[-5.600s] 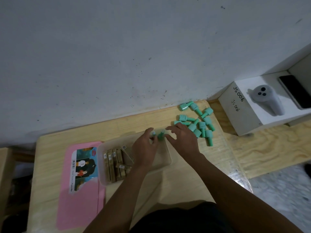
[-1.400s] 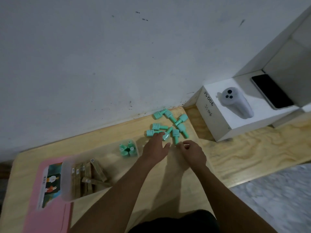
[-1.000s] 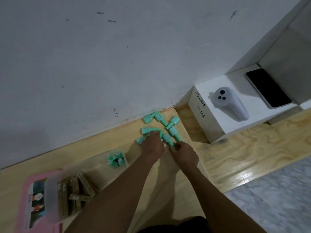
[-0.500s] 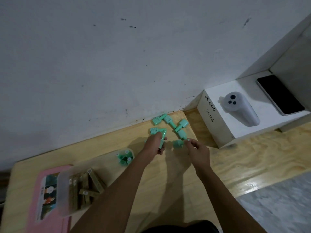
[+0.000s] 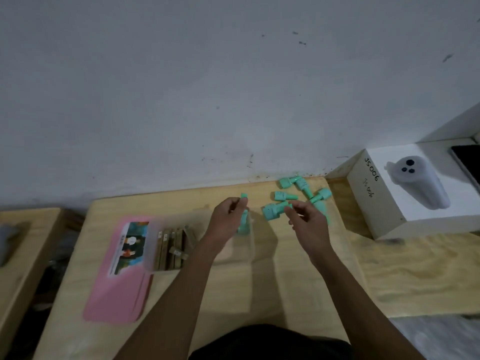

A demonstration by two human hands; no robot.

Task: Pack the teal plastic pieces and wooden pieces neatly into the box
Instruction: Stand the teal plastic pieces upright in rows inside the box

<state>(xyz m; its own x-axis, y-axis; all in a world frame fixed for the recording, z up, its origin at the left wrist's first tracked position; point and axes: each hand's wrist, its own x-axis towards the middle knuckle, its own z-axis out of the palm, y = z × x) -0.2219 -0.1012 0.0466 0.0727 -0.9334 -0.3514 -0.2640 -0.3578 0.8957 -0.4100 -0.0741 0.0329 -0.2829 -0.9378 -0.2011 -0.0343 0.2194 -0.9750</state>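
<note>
Wall (image 5: 233, 87): a grey-white surface with dark specks filled the upper part of the view.
Table (image 5: 259, 281): a pale wooden top stood against the wall and carried the box, the lid and the loose pieces.
White carton (image 5: 384, 203): it sat to the right of the table, handwriting on its side; a grey controller (image 5: 418, 183) lay on top of it, and a dark phone (image 5: 467, 162) was cut off by the edge of the view.
Lid (image 5: 119, 289): pink, with a picture label, flat on the table, touching the left end of the box.
Box (image 5: 153, 245): clear plastic, open, lying lengthwise; the left forearm hid part of it.
Box contents: wooden pieces (image 5: 170, 246) were stacked on edge at its left end, with one lying across them; a few teal pieces (image 5: 244, 224) stood at its right end.
Loose pieces (image 5: 304, 189): several teal ones were scattered near the table's far right corner, outside the box.
Right hand (image 5: 306, 219): raised above the table between the box and the loose pieces, fingers curled, pinching a teal piece (image 5: 271, 211) that stuck out to the left.
Left hand (image 5: 228, 216): over the box's right end, thumb and fingers pressed together on one teal piece (image 5: 244, 196) showing above the fingertips.
</note>
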